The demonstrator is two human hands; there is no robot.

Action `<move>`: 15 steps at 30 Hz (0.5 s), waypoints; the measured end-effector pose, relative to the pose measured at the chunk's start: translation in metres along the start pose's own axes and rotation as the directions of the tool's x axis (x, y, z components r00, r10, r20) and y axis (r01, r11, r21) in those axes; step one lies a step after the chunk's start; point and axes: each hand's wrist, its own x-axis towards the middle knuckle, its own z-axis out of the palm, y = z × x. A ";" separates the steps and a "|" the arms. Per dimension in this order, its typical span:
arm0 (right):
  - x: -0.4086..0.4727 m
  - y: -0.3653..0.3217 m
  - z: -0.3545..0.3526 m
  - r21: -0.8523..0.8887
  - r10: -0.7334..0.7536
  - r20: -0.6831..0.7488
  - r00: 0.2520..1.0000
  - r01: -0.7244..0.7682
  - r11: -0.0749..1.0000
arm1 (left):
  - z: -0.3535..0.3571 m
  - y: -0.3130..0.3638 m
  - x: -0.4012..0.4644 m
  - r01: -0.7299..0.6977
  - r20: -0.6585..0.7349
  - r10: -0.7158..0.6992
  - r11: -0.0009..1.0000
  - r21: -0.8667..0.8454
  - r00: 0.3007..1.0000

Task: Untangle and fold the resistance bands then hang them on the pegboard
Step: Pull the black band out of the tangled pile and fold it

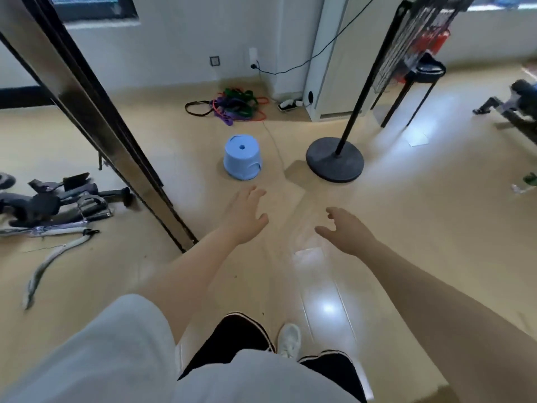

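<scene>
Task judged barely begun. Resistance bands (232, 104) seen in tangled heap on floor by far wall, beyond blue stool (242, 161). Left hand (245, 216) and right hand (345, 231) held out, fingers spread, nothing gripped. Pegboard (406, 45) seen upper right; untangling, folding, hanging all left.

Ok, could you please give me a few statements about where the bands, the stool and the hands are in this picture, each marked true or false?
1. The resistance bands lie in a tangled pile on the floor near the wall. True.
2. The left hand grips a band. False: it is empty, fingers spread.
3. The blue stool stands between the hands and the bands. True.
4. The right hand rests on the round black stand base. False: it is apart from it, holding nothing.
</scene>
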 end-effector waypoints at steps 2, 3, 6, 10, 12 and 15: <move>0.053 -0.013 -0.020 -0.001 -0.043 0.042 0.998 0.043 0.999 | -0.013 -0.006 0.039 0.068 -0.048 -0.070 0.997 -0.045 0.996; 0.079 -0.022 -0.028 -0.002 -0.063 0.067 0.996 0.063 0.998 | -0.020 -0.011 0.059 0.105 -0.065 -0.110 0.992 -0.074 0.992; 0.152 -0.051 -0.038 -0.046 -0.154 0.169 0.973 0.164 0.985 | -0.043 -0.035 0.111 0.237 -0.095 -0.255 0.957 -0.166 0.962; 0.251 -0.095 -0.052 -0.117 -0.274 0.271 0.923 0.314 0.942 | -0.074 -0.085 0.184 0.361 -0.131 -0.403 0.896 -0.259 0.906; 0.299 -0.118 -0.069 -0.185 -0.302 0.283 0.910 0.361 0.914 | -0.094 -0.109 0.225 0.390 -0.124 -0.435 0.878 -0.278 0.892; 0.371 -0.147 -0.090 -0.162 -0.275 0.321 0.906 0.339 0.927 | -0.129 -0.138 0.283 0.423 -0.100 -0.458 0.870 -0.254 0.883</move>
